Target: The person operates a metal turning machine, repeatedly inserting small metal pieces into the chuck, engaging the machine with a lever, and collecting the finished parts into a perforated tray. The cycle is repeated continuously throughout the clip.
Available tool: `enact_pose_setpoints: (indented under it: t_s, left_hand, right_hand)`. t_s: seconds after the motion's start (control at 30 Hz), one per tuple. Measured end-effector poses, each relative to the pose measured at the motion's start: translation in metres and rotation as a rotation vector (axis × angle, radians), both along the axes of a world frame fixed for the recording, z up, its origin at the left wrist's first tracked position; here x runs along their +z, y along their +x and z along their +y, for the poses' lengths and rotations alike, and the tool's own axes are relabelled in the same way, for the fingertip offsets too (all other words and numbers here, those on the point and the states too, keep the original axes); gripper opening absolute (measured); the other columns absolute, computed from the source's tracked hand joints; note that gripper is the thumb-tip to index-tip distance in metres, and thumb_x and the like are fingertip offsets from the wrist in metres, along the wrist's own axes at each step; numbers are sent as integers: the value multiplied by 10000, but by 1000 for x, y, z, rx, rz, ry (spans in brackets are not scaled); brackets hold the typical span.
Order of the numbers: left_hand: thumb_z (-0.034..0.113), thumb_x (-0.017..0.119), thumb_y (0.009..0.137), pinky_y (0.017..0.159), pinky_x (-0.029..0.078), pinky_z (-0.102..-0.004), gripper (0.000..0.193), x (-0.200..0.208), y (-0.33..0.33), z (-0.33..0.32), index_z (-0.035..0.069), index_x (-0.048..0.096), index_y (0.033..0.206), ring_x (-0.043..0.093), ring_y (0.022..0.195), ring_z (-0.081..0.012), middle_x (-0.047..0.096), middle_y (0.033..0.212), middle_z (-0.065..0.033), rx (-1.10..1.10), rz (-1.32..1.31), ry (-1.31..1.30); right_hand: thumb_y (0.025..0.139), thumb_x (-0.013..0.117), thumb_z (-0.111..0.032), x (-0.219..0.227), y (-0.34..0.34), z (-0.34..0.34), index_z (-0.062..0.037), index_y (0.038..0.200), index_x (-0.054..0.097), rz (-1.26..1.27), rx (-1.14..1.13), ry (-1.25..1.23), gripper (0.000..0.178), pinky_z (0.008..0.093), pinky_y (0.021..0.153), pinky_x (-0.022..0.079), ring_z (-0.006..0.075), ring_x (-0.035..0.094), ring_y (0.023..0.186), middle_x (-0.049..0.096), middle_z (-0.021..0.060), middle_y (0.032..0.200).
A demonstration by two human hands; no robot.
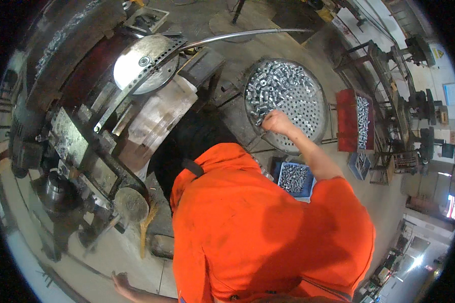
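My right hand point(277, 121) is closed at the near-left rim of a round perforated metal tray point(303, 106). Its fingers are bunched together, and whatever they hold is hidden. Shiny short metal nut-like pieces point(275, 83) are heaped over the tray's far and left parts, right up to this hand. Far off at the lower left, my left hand point(121, 284) is small in the picture. Its fingers look curled round the end of a thin dark rod point(88, 266) that runs toward the machine point(60, 189) on the left.
A blue bin point(303, 192) of small metal pieces stands below the tray. Farther right is a red bin point(349, 121) with more metal parts. A large metal disc point(146, 63) with a drilled bar sits upper left. A long curved rod point(247, 34) extends beyond the tray.
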State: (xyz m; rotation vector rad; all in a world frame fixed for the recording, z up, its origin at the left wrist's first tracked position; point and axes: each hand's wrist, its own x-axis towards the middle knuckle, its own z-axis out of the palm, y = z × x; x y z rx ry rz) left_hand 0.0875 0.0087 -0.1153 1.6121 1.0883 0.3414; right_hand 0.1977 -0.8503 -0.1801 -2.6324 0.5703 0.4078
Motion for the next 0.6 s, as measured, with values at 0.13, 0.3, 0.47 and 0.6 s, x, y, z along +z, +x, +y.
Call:
enact_pose_setpoints:
  t_s: [0.13, 0.3, 0.47, 0.6]
  left_hand:
    - [166, 628, 826, 629, 494, -381, 379, 11, 1, -15, -72, 529, 1104, 511, 620, -207, 520, 701, -97, -48, -7, -10]
    - [138, 601, 840, 685, 498, -380, 368, 25, 8, -24, -62, 521, 1139, 533, 649, -223, 542, 733, -88, -142, 39, -44]
    - [205, 664, 800, 545, 419, -310, 281, 43, 46, -82, 22, 542, 975, 453, 542, -135, 478, 627, -29, -29, -57, 25]
    - [238, 676, 798, 497, 402, -260, 307, 38, 15, -74, -1, 547, 941, 460, 493, -110, 500, 605, -19, 27, -42, 202]
  right_hand:
    - [668, 598, -208, 9, -10, -14, -76, 626, 642, 10, -80, 43, 145, 347, 679, 514, 285, 632, 715, 650, 131, 740]
    - [621, 579, -227, -3, -21, -13, -17, 702, 648, 108, 91, -292, 235, 377, 674, 519, 334, 626, 754, 642, 191, 815]
    - [648, 592, -285, 24, -6, -3, -26, 750, 650, 331, 143, -235, 285, 409, 681, 509, 353, 616, 761, 638, 178, 803]
    - [597, 584, -90, 90, 49, 7, 2, 625, 636, -118, 526, -138, 109, 350, 597, 486, 293, 599, 635, 609, 182, 662]
